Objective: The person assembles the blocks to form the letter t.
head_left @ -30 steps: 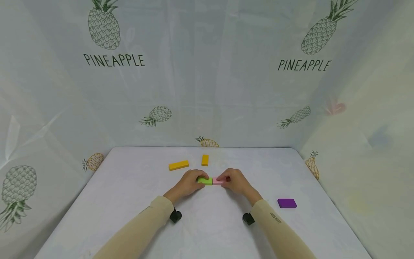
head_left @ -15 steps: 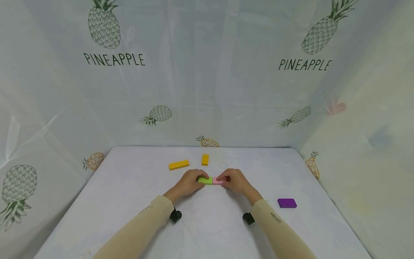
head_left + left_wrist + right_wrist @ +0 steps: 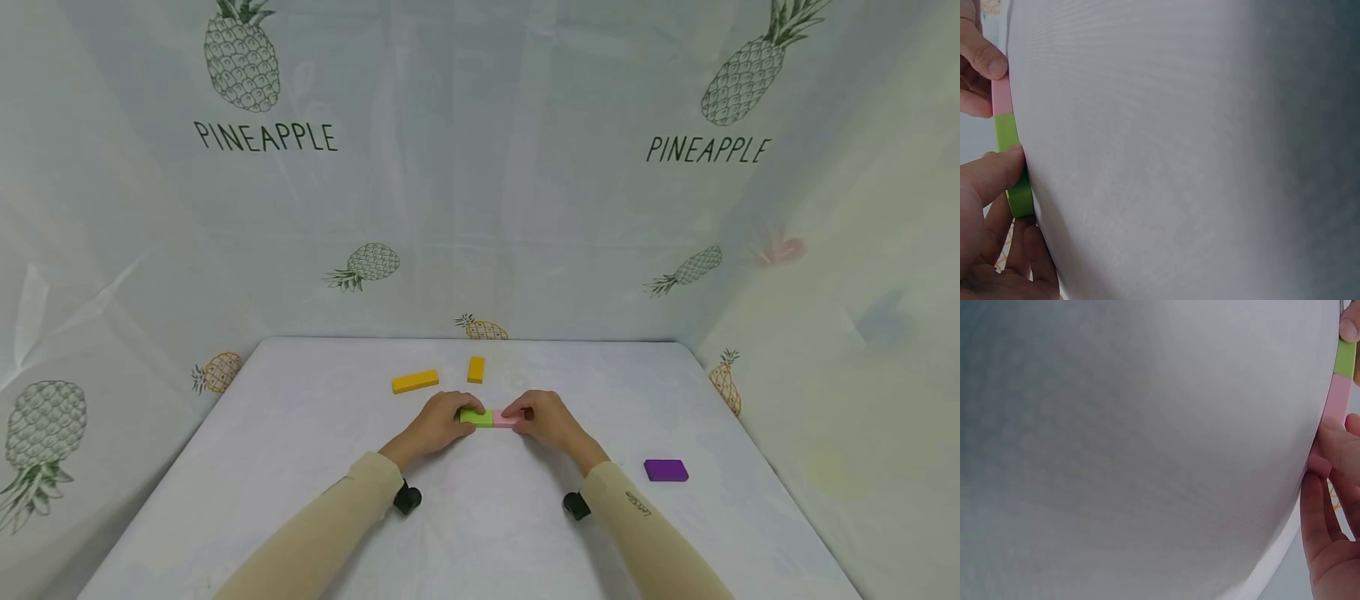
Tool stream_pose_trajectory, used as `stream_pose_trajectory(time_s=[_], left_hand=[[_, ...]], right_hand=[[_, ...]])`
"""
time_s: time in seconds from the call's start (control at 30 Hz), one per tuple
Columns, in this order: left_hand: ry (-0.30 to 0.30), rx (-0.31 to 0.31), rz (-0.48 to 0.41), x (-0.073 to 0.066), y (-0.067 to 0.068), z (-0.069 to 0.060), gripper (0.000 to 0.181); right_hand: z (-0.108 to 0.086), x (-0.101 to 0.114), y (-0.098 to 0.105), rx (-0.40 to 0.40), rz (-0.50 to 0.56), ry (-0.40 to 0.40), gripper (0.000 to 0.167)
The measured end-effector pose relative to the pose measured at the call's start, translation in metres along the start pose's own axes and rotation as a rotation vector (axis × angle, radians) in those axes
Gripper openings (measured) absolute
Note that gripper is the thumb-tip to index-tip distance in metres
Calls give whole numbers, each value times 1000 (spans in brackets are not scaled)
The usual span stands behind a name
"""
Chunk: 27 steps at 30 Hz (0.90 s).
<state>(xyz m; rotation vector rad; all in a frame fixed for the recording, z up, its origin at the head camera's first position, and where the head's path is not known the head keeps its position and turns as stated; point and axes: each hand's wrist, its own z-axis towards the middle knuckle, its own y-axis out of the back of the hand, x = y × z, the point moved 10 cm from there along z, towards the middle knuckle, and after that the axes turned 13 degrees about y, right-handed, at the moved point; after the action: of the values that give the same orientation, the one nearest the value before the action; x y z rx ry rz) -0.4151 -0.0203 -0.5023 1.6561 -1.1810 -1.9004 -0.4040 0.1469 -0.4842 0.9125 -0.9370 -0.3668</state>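
Observation:
At the middle of the table my left hand [image 3: 437, 425] pinches a lime green block [image 3: 477, 419] between thumb and fingers. My right hand [image 3: 549, 421] pinches a pink block [image 3: 503, 419] the same way. The two blocks lie end to end and touch. In the left wrist view the thumb presses the near side of the green block [image 3: 1007, 132], with the pink block [image 3: 1002, 95] just beyond it. The right wrist view shows the right thumb and fingers around the pink block [image 3: 1337, 400]; its far end meets the green block [image 3: 1344, 359].
Behind the hands lie a long yellow block [image 3: 415, 382] and a shorter yellow block [image 3: 476, 370]. A purple block [image 3: 666, 471] lies right of the right forearm on the white-covered table [image 3: 300, 417]. A pineapple-print curtain [image 3: 480, 192] stands behind and at both sides.

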Motion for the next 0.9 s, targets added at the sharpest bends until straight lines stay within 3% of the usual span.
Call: stream_pose_trajectory(time_s=[0.57, 0.9], left_hand=[[-13, 3, -6, -3, 1, -1, 24], [-30, 15, 16, -2, 0, 1, 24]], right_hand=[[1, 1, 2, 97, 43, -8, 23], [1, 3, 2, 89, 11, 74, 22]])
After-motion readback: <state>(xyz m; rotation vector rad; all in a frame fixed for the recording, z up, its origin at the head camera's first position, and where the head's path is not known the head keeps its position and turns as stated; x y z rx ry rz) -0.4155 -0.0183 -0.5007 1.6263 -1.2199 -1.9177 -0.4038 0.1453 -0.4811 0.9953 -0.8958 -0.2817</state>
